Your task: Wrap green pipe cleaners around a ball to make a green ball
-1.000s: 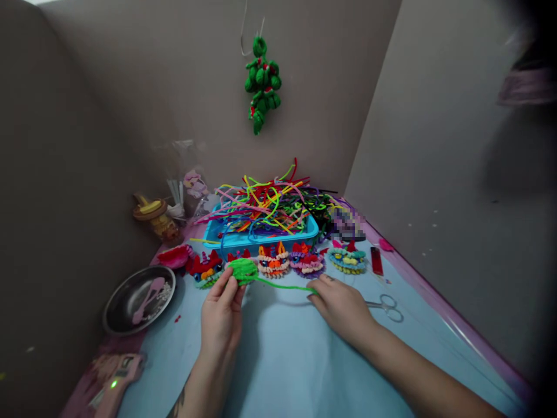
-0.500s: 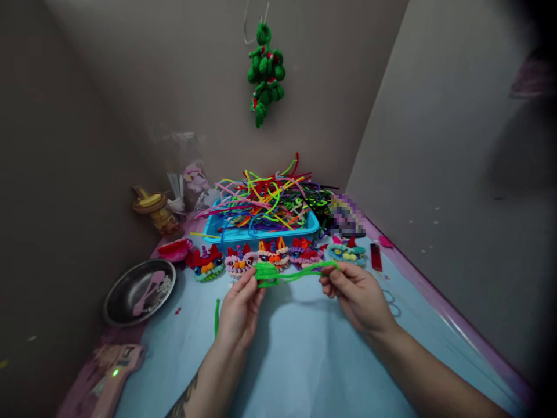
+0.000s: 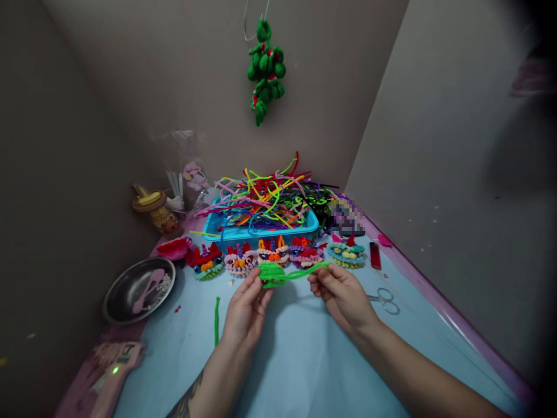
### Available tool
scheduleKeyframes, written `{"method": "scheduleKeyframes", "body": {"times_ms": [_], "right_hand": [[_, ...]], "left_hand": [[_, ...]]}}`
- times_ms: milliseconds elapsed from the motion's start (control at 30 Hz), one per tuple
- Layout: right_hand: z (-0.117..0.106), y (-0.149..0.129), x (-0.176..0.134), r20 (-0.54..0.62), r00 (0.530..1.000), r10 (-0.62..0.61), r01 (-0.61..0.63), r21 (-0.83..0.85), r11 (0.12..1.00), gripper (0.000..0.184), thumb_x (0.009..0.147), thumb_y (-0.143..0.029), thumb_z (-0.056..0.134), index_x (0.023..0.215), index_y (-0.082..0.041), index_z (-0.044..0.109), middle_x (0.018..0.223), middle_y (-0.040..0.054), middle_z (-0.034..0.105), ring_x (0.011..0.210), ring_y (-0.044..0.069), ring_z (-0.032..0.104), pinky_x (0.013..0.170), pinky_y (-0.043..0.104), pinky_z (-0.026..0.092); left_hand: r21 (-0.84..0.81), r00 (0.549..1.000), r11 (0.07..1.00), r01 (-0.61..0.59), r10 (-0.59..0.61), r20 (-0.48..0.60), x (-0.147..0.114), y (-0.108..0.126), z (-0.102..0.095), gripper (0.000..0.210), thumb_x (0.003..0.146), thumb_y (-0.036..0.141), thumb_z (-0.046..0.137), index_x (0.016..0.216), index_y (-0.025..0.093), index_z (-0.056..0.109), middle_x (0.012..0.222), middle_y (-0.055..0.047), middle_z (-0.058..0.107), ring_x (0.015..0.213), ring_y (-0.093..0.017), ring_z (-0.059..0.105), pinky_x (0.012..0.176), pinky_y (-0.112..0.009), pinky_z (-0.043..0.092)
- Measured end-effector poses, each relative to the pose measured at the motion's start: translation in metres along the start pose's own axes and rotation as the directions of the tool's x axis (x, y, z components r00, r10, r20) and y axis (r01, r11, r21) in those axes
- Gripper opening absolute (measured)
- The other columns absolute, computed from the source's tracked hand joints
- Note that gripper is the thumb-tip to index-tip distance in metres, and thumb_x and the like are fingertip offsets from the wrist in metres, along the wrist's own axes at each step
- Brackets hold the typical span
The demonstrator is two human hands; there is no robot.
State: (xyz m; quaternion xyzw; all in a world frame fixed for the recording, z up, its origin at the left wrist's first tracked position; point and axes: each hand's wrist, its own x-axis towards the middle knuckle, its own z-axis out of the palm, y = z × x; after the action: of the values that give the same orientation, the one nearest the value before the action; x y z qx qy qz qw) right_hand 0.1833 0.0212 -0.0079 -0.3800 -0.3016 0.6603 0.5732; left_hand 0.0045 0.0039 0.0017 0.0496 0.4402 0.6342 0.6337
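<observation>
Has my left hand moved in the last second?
Yes, to the right: judged against the blue tray, the left hand, holding the green bundle, has gone from below its left part to nearer its middle.

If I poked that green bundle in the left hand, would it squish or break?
The green bundle would probably squish, not break: it looks like soft strands gathered side by side. It seems light for its size, since the left hand just pinches it at one end. The thin strands reaching the right hand likely bend easily, because they are so slender.
</observation>
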Motion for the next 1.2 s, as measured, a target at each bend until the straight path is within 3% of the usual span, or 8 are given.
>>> {"method": "scheduleKeyframes", "body": {"times_ms": [233, 400, 600, 733, 867, 967, 1133, 1200], "right_hand": [[0.005, 0.008, 0.001, 0.002, 0.989, 0.149, -0.147, 0.183, 0.972, 0.029, 0.055, -0.032, 0.086, 0.066, -0.017, 0.065, 0.062, 0.0010, 0.067, 0.053, 0.009, 0.057, 0.049, 0.019, 0.044], [0.000, 0.018, 0.008, 0.019, 0.929, 0.370, -0.356, 0.324, 0.876, 0.021, 0.060, -0.021, 0.084, 0.068, -0.017, 0.064, 0.060, -0.0014, 0.067, 0.050, 0.007, 0.059, 0.045, 0.013, 0.047], [0.001, 0.024, 0.007, 0.036, 0.884, 0.466, -0.448, 0.349, 0.823, 0.012, 0.067, -0.011, 0.076, 0.070, -0.014, 0.064, 0.059, 0.0005, 0.068, 0.048, 0.006, 0.060, 0.044, 0.012, 0.048], [0.007, 0.023, 0.001, -0.035, 0.919, 0.393, -0.371, 0.262, 0.891, 0.023, 0.061, -0.020, 0.082, 0.076, -0.013, 0.067, 0.058, -0.0001, 0.066, 0.048, 0.007, 0.059, 0.044, 0.014, 0.046], [0.008, 0.020, -0.003, -0.070, 0.986, 0.154, -0.154, 0.002, 0.988, 0.036, 0.057, -0.039, 0.084, 0.076, -0.013, 0.067, 0.061, 0.0010, 0.066, 0.049, 0.009, 0.058, 0.044, 0.016, 0.044], [0.007, 0.020, -0.005, -0.023, 0.999, 0.028, -0.032, -0.200, 0.979, 0.037, 0.060, -0.044, 0.080, 0.071, -0.014, 0.061, 0.054, -0.0016, 0.061, 0.043, 0.008, 0.052, 0.040, 0.016, 0.038], [0.007, 0.019, -0.006, 0.047, 0.991, 0.123, -0.109, -0.230, 0.967, 0.038, 0.067, -0.048, 0.072, 0.065, -0.018, 0.049, 0.047, -0.0077, 0.047, 0.035, 0.005, 0.037, 0.035, 0.017, 0.023], [0.008, 0.016, -0.009, 0.086, 0.992, 0.091, -0.059, -0.322, 0.945, 0.035, 0.070, -0.046, 0.069, 0.064, -0.018, 0.048, 0.047, -0.0077, 0.045, 0.038, 0.005, 0.036, 0.037, 0.017, 0.023]], "left_hand": [[-0.007, 1.000, 1.000, 0.019, -0.019, 0.012, -0.005, 0.000, 0.002, 0.022, 0.082, -0.001, 0.052, 0.096, 0.011, 0.062, 0.079, -0.008, 0.073, 0.063, -0.014, 0.071, 0.062, -0.022, 0.059], [-0.024, 0.999, 0.999, 0.030, -0.030, 0.016, -0.005, 0.001, 0.002, 0.021, 0.083, -0.002, 0.050, 0.094, 0.010, 0.061, 0.077, -0.008, 0.073, 0.063, -0.015, 0.071, 0.060, -0.022, 0.059], [-0.061, 0.997, 0.996, 0.063, -0.060, 0.050, -0.007, 0.001, 0.004, 0.022, 0.084, -0.003, 0.045, 0.089, 0.009, 0.063, 0.075, -0.009, 0.073, 0.060, -0.014, 0.071, 0.056, -0.021, 0.059], [-0.076, 0.993, 0.994, 0.084, -0.077, 0.092, -0.007, 0.000, 0.002, 0.023, 0.084, -0.004, 0.046, 0.085, 0.009, 0.064, 0.075, -0.008, 0.073, 0.062, -0.015, 0.071, 0.058, -0.022, 0.060], [-0.054, 0.992, 0.996, 0.077, -0.072, 0.102, -0.006, -0.002, -0.002, 0.021, 0.081, -0.004, 0.050, 0.085, 0.009, 0.066, 0.075, -0.007, 0.073, 0.061, -0.015, 0.071, 0.057, -0.022, 0.060], [-0.049, 0.994, 0.997, 0.059, -0.054, 0.098, -0.008, -0.002, -0.002, 0.020, 0.078, -0.004, 0.054, 0.084, 0.010, 0.067, 0.076, -0.007, 0.074, 0.061, -0.015, 0.071, 0.056, -0.022, 0.060], [-0.055, 0.986, 0.994, 0.096, -0.087, 0.145, -0.011, -0.001, 0.000, 0.017, 0.073, -0.002, 0.060, 0.080, 0.011, 0.068, 0.073, -0.007, 0.074, 0.059, -0.015, 0.070, 0.055, -0.021, 0.059], [-0.050, 0.981, 0.992, 0.111, -0.102, 0.163, -0.011, -0.002, -0.002, 0.015, 0.070, -0.001, 0.065, 0.079, 0.011, 0.069, 0.073, -0.007, 0.074, 0.058, -0.015, 0.070, 0.054, -0.022, 0.059]]}}
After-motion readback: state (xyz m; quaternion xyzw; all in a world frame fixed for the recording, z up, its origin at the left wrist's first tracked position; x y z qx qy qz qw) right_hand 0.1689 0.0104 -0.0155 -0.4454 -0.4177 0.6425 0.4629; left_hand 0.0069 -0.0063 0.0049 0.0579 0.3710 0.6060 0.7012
